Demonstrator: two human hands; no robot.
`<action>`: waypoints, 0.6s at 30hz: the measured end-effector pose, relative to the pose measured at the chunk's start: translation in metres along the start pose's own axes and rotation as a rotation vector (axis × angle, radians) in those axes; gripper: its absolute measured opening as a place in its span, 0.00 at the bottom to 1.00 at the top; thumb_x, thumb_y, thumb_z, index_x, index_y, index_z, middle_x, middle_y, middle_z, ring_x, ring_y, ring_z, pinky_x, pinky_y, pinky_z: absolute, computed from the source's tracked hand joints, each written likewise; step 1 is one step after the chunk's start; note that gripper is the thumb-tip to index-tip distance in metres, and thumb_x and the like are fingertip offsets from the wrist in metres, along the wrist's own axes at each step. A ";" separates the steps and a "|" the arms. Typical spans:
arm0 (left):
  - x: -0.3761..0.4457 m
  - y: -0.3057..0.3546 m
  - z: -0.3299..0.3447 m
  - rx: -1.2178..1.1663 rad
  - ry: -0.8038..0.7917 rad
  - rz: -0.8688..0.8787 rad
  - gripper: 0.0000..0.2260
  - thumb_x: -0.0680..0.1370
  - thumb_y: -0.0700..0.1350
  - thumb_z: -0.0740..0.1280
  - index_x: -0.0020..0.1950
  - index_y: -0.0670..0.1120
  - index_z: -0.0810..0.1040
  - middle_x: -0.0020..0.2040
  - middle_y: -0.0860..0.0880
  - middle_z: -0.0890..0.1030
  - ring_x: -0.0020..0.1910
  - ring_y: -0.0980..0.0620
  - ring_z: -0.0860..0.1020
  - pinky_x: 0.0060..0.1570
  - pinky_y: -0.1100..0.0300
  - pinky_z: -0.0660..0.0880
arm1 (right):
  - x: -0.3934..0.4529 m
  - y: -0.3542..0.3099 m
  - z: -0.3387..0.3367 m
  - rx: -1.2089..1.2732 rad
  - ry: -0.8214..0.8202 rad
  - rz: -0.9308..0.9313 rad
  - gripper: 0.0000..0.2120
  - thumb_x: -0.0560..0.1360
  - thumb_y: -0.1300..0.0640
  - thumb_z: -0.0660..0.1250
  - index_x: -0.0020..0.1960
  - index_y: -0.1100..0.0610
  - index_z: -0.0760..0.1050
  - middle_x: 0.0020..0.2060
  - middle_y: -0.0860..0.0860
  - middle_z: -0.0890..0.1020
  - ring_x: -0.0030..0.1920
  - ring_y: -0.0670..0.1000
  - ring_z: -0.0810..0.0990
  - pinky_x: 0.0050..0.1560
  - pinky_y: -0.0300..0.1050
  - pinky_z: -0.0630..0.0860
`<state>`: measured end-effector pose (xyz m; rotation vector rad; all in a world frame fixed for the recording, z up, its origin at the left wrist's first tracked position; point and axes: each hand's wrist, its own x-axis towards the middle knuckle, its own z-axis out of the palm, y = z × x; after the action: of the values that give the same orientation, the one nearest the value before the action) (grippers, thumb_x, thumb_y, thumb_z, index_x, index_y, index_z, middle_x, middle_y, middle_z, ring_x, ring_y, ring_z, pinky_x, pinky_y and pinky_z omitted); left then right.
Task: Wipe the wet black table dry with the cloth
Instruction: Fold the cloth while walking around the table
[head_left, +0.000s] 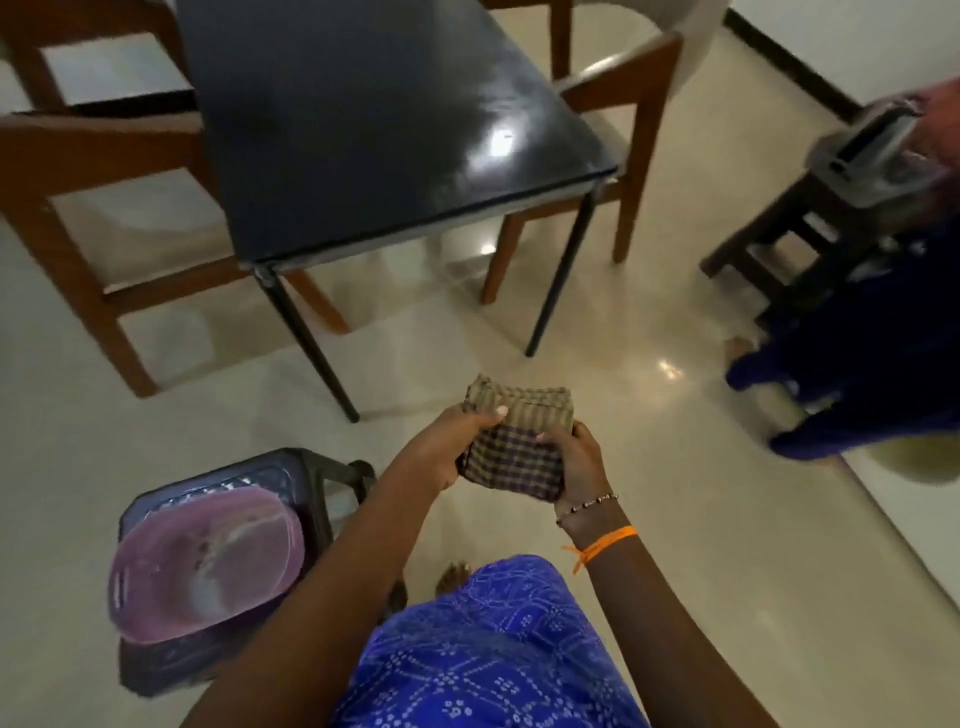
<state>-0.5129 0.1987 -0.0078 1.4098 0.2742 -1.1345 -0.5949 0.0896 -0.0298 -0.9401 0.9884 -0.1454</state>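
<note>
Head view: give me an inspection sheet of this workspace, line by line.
Surface: black table, glossy with a light glare and faint streaks near its right corner; nothing on it.
Job's things: checked cloth, folded, held in front of the table, not touching it.
Clutter: pink tub on a dark stool at lower left; grey container on another stool at right.
Grippers: left hand and right hand both grip the cloth.
Cables: nothing seen.
Surroundings: wooden chairs around the table, shiny tiled floor, a second person in blue at right edge.
</note>
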 end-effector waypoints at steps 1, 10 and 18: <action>0.006 0.003 -0.002 -0.003 0.033 0.009 0.16 0.78 0.45 0.64 0.63 0.40 0.75 0.57 0.41 0.81 0.54 0.44 0.80 0.54 0.53 0.76 | 0.009 -0.003 0.004 -0.006 -0.025 0.026 0.09 0.71 0.71 0.61 0.48 0.61 0.73 0.41 0.58 0.79 0.40 0.58 0.78 0.39 0.49 0.76; 0.055 0.062 0.005 -0.285 0.296 0.125 0.15 0.81 0.44 0.58 0.68 0.44 0.70 0.65 0.42 0.76 0.62 0.43 0.75 0.59 0.50 0.73 | 0.106 -0.070 0.051 -0.210 -0.297 0.133 0.07 0.72 0.71 0.61 0.44 0.61 0.72 0.38 0.57 0.79 0.36 0.57 0.79 0.31 0.42 0.77; 0.066 0.064 -0.002 -0.586 0.644 0.160 0.14 0.81 0.43 0.57 0.66 0.42 0.72 0.62 0.43 0.78 0.60 0.43 0.77 0.55 0.52 0.74 | 0.149 -0.092 0.097 -0.470 -0.644 0.193 0.12 0.76 0.67 0.62 0.59 0.61 0.70 0.45 0.57 0.80 0.41 0.55 0.79 0.39 0.49 0.76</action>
<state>-0.4322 0.1562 -0.0168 1.1935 0.8589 -0.3815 -0.4083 0.0177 -0.0388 -1.2044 0.5061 0.5468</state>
